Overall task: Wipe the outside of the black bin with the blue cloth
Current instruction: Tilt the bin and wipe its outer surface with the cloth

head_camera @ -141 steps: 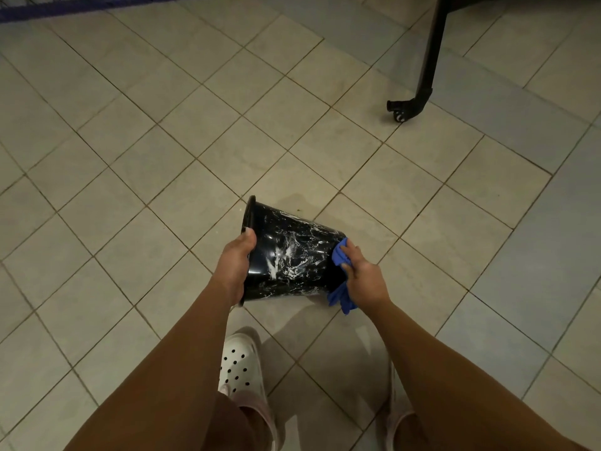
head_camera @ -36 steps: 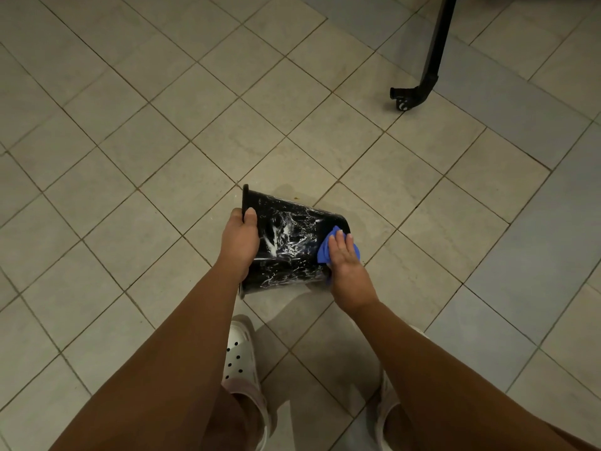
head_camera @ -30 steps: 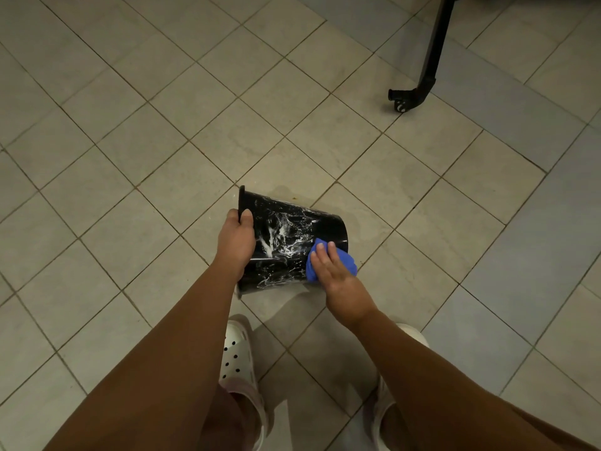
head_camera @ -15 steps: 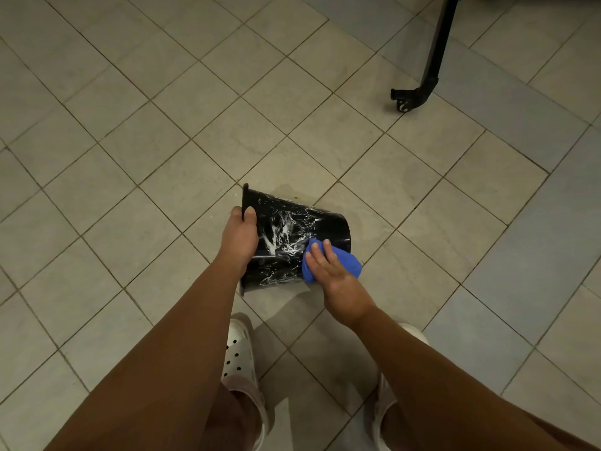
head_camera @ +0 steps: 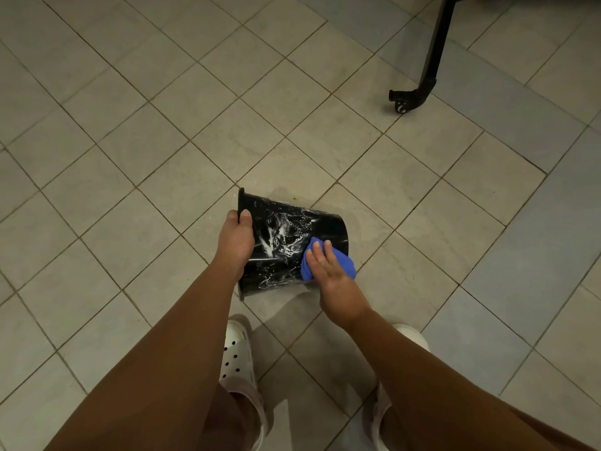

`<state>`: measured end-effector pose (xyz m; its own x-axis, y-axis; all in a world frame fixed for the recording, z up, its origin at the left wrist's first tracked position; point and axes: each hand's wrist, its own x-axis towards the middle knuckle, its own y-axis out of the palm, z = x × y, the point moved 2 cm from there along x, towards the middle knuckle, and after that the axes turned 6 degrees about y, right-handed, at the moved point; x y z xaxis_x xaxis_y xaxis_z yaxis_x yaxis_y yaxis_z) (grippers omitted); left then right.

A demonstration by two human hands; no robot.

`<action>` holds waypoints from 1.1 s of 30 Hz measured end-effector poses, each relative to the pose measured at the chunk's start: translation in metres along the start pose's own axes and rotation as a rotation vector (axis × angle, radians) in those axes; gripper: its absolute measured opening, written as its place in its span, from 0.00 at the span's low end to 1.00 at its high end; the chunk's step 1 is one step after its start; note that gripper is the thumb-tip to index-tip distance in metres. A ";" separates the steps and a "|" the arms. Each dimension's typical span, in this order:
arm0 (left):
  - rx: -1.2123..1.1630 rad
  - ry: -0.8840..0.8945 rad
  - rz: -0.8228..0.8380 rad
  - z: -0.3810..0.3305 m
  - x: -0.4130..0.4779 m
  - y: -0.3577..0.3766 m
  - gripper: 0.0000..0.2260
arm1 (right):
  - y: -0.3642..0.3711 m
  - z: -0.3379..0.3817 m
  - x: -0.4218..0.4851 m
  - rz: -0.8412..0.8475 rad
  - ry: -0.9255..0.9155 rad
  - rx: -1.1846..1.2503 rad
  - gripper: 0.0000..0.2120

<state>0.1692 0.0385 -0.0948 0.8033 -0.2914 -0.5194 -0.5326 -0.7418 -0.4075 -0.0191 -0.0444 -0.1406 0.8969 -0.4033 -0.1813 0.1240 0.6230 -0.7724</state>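
Pressing cloth (head_camera: pixel 345 264), right hand (head_camera: pixel 329 273), left hand (head_camera: pixel 235 243) gripping bin (head_camera: pixel 294 231)

Glossy black plastic bin (head_camera: pixel 286 232), smeared with white streaks; soft matt blue cloth (head_camera: pixel 344 265); matt beige ceramic floor tiles (head_camera: pixel 162 125); perforated white rubbery clog (head_camera: pixel 235 356).

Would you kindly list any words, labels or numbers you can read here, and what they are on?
None can be read.
The bin bears only white streaks, no label.
The cloth and clog are plain.
White marks on the caster are too small to read.
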 end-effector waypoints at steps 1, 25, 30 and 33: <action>-0.002 -0.007 0.001 0.000 0.000 0.000 0.13 | -0.002 0.002 0.003 0.006 -0.025 -0.007 0.37; -0.042 0.022 0.015 -0.005 0.000 0.005 0.12 | -0.008 0.003 0.021 -0.037 0.071 0.046 0.36; -0.015 0.028 0.010 -0.001 0.001 0.003 0.14 | -0.005 -0.003 0.006 -0.035 0.098 0.030 0.35; 0.002 0.025 0.020 -0.003 0.001 0.003 0.14 | -0.001 0.000 0.001 -0.018 -0.003 -0.034 0.37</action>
<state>0.1693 0.0339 -0.0943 0.7986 -0.3215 -0.5087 -0.5495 -0.7343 -0.3986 -0.0185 -0.0456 -0.1401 0.8961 -0.4119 -0.1656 0.1254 0.5927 -0.7956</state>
